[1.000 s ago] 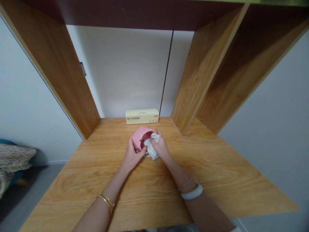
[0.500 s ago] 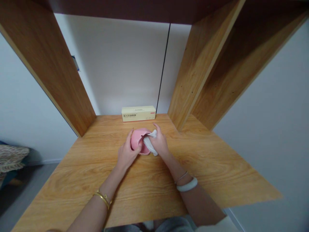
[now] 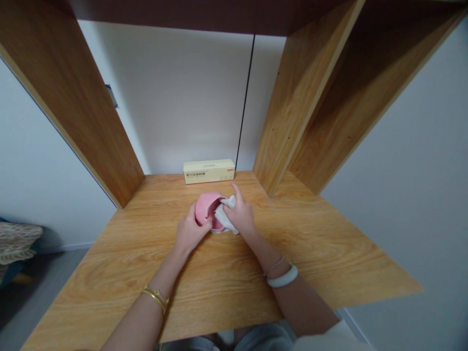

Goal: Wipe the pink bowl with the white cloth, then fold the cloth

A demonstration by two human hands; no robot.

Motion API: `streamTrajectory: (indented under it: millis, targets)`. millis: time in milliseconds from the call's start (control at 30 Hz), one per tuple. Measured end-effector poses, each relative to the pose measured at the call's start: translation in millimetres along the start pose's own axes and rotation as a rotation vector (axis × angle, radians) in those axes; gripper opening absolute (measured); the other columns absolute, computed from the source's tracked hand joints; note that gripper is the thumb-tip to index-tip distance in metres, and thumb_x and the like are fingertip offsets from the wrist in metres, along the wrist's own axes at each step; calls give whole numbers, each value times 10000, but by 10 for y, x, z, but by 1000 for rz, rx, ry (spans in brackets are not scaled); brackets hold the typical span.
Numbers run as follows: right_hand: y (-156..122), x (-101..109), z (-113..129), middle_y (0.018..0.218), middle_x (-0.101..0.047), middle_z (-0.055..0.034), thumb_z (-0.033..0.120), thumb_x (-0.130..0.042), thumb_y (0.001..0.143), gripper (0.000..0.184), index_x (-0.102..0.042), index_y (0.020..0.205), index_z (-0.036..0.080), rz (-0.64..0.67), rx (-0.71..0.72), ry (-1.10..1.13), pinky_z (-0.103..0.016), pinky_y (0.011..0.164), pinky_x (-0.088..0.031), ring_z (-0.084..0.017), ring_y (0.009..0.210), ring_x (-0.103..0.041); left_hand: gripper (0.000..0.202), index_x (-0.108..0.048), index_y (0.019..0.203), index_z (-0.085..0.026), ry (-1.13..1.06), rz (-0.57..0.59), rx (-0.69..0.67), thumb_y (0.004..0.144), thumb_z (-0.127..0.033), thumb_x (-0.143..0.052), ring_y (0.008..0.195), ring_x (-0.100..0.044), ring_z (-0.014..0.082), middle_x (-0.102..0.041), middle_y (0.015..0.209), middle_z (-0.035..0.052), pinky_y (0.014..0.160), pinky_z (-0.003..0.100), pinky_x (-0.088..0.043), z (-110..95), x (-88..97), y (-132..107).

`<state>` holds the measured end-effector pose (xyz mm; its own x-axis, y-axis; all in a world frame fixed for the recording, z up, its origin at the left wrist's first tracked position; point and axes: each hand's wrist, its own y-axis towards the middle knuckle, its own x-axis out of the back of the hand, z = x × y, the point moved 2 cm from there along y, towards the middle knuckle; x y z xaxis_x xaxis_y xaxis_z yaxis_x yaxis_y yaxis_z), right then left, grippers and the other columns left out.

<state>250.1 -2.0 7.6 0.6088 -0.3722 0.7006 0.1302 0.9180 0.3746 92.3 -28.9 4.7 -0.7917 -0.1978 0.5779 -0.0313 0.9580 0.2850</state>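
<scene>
A pink bowl (image 3: 205, 205) is tipped on its side over the wooden desk, its opening turned to the right. My left hand (image 3: 190, 228) grips it from the left, with the thumb over the near rim. In my right hand (image 3: 240, 214) is a crumpled white cloth or tissue (image 3: 224, 218), pressed into the bowl's mouth. The right index finger sticks out away from the cloth. Part of the bowl's inside is hidden by the cloth and fingers.
Against the back wall stands a long cream box (image 3: 209, 172) with printed writing. Wooden side panels (image 3: 292, 97) rise at left and right, and a dark shelf (image 3: 183, 14) hangs overhead. The desk (image 3: 226, 282) ends close to my lap.
The bowl has turned slightly and shifted a little left in my left hand, so more of its opening shows. My right hand stays at the mouth with the white cloth, its fingers slightly changed.
</scene>
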Motion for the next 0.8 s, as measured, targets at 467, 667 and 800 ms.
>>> streamTrajectory:
  millis: [467, 667, 800]
  targets:
    - [7, -239, -86, 968, -614, -69, 225, -470, 734, 519, -368, 1241, 181, -70, -97, 435, -271, 708, -440, -159, 797, -575, 746, -215, 1319, -165, -136, -18, -4, 709, -451, -538, 859, -588, 232, -567, 1058, 116, 713, 332, -458, -34, -66, -20]
    - [25, -140, -22, 913, -619, -43, 268, -497, 727, 533, -364, 1239, 205, -74, -92, 409, -270, 691, -440, -156, 752, -574, 517, -403, 1146, -162, -431, -138, 125, 693, -373, -532, 839, -566, 162, -557, 1027, 81, 737, 289, -453, 148, -151, 76]
    - [0, -26, 74, 844, -616, -31, 324, -482, 749, 546, -332, 1263, 216, 19, -24, 310, -269, 657, -429, -161, 712, -573, 314, -474, 920, -157, -552, -237, 325, 708, -389, -481, 535, -512, 100, -523, 645, -16, 517, 221, -429, 287, -99, 146]
